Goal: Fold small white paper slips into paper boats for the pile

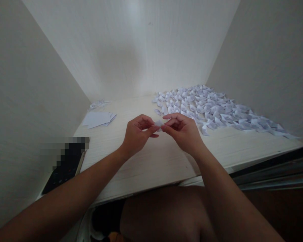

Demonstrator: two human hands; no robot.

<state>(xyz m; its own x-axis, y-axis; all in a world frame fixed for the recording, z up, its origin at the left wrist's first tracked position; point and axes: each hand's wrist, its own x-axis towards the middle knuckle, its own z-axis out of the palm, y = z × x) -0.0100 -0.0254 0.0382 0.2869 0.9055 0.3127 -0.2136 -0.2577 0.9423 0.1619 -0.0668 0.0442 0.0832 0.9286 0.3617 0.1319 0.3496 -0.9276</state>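
Between my two hands, above the middle of the pale tabletop (141, 168), is a small folded piece of white paper (159, 124). My left hand (140, 131) pinches its left side between thumb and fingers. On its right side, my right hand (180, 129) grips it with the thumb, the index finger raised a little. Fingers cover part of the paper, so its full shape is hard to make out. Just beyond my right hand lie many small folded paper boats (204, 104), spread over the right part of the table.
A stack of flat white paper sheets (98, 119) lies at the left, with a small heap of paper scraps (99, 104) behind it. A dark flat object (65, 164), partly blurred out, rests at the left edge. White walls (146, 50) enclose the table.
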